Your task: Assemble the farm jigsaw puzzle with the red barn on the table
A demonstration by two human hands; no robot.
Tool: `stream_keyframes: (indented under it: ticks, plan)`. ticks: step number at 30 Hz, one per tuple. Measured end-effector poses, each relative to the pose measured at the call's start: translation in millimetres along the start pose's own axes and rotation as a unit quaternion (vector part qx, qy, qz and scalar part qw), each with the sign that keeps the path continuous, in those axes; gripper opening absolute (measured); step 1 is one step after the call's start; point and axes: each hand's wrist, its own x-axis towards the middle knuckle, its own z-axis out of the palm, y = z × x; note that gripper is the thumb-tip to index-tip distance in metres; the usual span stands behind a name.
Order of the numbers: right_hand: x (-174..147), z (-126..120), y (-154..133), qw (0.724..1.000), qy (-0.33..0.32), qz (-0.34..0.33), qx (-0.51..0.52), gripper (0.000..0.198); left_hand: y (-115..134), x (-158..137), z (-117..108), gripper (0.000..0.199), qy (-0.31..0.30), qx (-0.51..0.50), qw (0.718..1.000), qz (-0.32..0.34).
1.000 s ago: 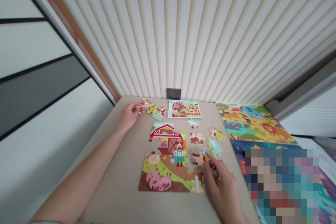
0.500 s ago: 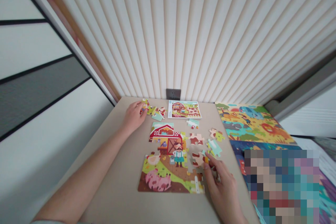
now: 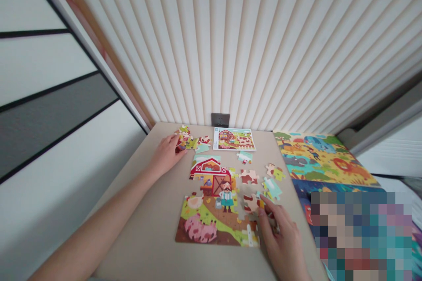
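Observation:
My left hand rests at the far left of the table, thumb and fingers apart, touching a cluster of loose puzzle pieces. My right hand is closed, pinching a small puzzle piece with an orange patch, mostly hidden by the fingers. Just left of those fingertips lies a brown-and-white cow piece. Between my hands is a partly joined farm puzzle showing a barn, a farmer, a hen and a pig. Its upper right and left side have gaps.
A printed picture card of the farm lies at the back. More loose pieces, including a cow piece and a pale blue piece, lie on the right. Beyond them are a jungle puzzle and a dark blue one. A ribbed wall borders the table.
The view has shifted slightly. My left hand's thumb and fingers have moved a little around the loose pieces. My right hand keeps its pinch beside the cow piece.

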Motion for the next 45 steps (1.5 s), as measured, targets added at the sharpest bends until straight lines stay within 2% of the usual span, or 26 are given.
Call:
stream_keyframes:
  ticks: [2, 6, 12, 15, 18, 22, 25, 28, 37, 45]
  plan:
    - [0, 0, 0, 1.000, -0.001, 0.002, -0.007, 0.034, -6, -3, -5, 0.069, -0.008, 0.008, 1.000, -0.022]
    - [1, 1, 0, 1.000, 0.002, 0.000, -0.013, 0.034, -13, -6, -11, 0.061, -0.034, 0.008, 0.999, -0.036]
    - [2, 0, -1, 1.000, -0.008, 0.005, 0.014, 0.034, -10, -10, -11, 0.055, -0.024, 0.018, 0.998, -0.048]
    - [3, -1, -3, 1.000, -0.005, 0.003, 0.015, 0.035, -5, -17, -19, 0.052, -0.021, 0.016, 0.999, -0.044]
    - [3, -1, -3, 1.000, -0.006, 0.001, 0.012, 0.035, 11, -31, -34, 0.050, -0.019, 0.004, 1.000, -0.024]
    - [2, 0, -1, 1.000, -0.006, 0.004, 0.007, 0.036, 52, -63, -50, 0.044, -0.035, -0.045, 0.998, 0.019]
    - [1, 0, 0, 1.000, -0.005, 0.003, -0.001, 0.036, 82, -87, -50, 0.048, -0.059, -0.049, 0.997, 0.032]
    - [1, 1, 0, 1.000, -0.002, 0.003, -0.013, 0.036, 96, -101, -44, 0.053, -0.083, -0.043, 0.995, 0.034]
    - [1, 0, -1, 1.000, -0.005, -0.001, -0.009, 0.036, 70, -113, -42, 0.054, -0.138, -0.152, 0.976, 0.067]
    - [1, 0, 1, 1.000, -0.001, -0.003, -0.011, 0.035, 73, -112, -43, 0.041, -0.145, -0.175, 0.973, 0.048]
